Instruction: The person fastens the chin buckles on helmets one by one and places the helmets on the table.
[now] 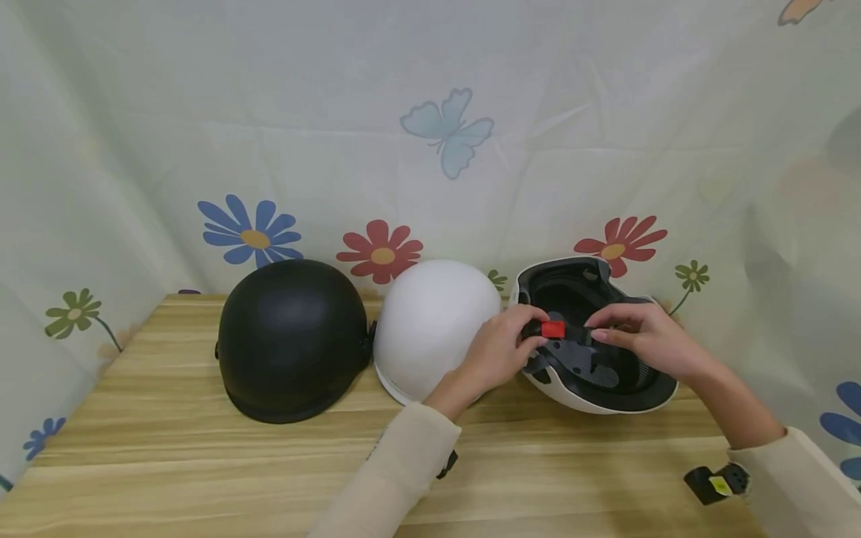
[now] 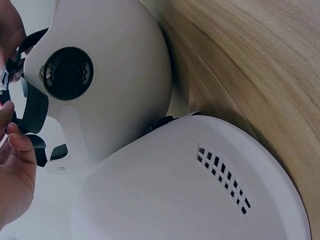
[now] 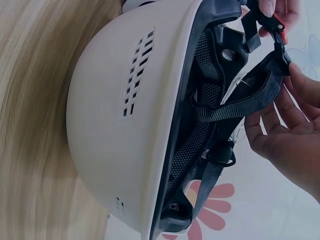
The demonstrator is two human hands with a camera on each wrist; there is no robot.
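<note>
Head view: the left hand (image 1: 501,350) pinches the red plastic buckle (image 1: 553,329) of a woven black chin strap (image 3: 245,107), fingers curled round it. Just beside it, the right hand (image 1: 644,338) pinches the strap's other end with curled fingertips. Both hover over the upturned white hard-shell helmet (image 1: 592,400), which lies at the right of the wooden counter (image 1: 168,463), its padded mesh hollow tilted up toward the person, its long axis running left to right. Left of it sit a smooth white dome helmet (image 1: 430,321) and a matte black helmet (image 1: 292,336).
</note>
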